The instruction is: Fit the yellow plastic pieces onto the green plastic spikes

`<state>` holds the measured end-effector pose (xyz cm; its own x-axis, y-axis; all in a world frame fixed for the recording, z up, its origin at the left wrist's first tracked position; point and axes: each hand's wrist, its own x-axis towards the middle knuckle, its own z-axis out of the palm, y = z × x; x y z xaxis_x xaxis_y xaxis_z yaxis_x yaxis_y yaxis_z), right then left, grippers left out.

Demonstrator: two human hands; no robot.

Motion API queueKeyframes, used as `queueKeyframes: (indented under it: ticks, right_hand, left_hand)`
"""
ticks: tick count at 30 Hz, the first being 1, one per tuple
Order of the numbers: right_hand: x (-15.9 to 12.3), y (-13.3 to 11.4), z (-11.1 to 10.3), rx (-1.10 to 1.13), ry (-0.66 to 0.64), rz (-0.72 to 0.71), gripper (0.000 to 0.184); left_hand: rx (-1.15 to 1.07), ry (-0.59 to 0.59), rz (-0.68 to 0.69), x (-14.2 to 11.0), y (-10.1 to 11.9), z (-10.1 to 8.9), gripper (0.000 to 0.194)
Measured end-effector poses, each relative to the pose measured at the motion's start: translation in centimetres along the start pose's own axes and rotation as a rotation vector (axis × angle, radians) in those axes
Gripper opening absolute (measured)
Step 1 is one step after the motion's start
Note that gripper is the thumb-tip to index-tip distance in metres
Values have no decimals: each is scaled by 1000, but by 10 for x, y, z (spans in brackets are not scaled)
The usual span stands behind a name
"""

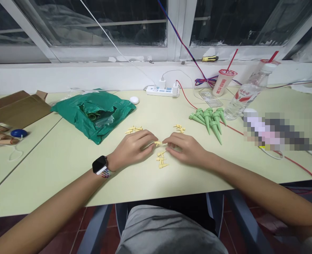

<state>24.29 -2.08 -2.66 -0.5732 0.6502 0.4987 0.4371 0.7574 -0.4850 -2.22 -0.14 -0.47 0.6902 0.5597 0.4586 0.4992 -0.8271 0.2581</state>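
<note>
1. The left hand (133,150) and right hand (185,150) lie palm down near the middle of the bench (65,173), reaching in from the near left and near right, fingertips meeting.
2. The left fingers (145,139) curl close together, their tips at the left end of a small pale-yellow piece (158,143). The right fingers (173,141) curve in at its right end. I cannot tell whether either hand is firmly pinching it.
3. That piece lies between both hands, its long axis running roughly left to right.
4. More yellow pieces (161,158) lie in a loose column just nearer, with small heaps (133,129) and (179,128) farther off.
5. Green cone-shaped spikes (207,123) lie far right; a green plastic bag (92,116) lies far left.
</note>
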Motion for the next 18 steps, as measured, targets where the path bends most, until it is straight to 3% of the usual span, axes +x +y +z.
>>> queueKeyframes:
  ticks: [5,9,13,16,18]
  right_hand:
    - [4,-3,10,213,76,8,18]
    - [6,-4,13,325,94,92,8]
    - [7,-5,13,385,109,150,15]
    - [7,-8,12,394,100,106,28]
    - [7,-9,12,373,95,73,21]
  left_hand:
    - [-160,112,24,0,6,0,21]
    - [-227,144,-44,0,13,3,20]
    - [-290,199,-121,1,18,7,13]
    - [-368,215,-183,2,19,10,14]
    - [-420,221,-221,2,19,11,15]
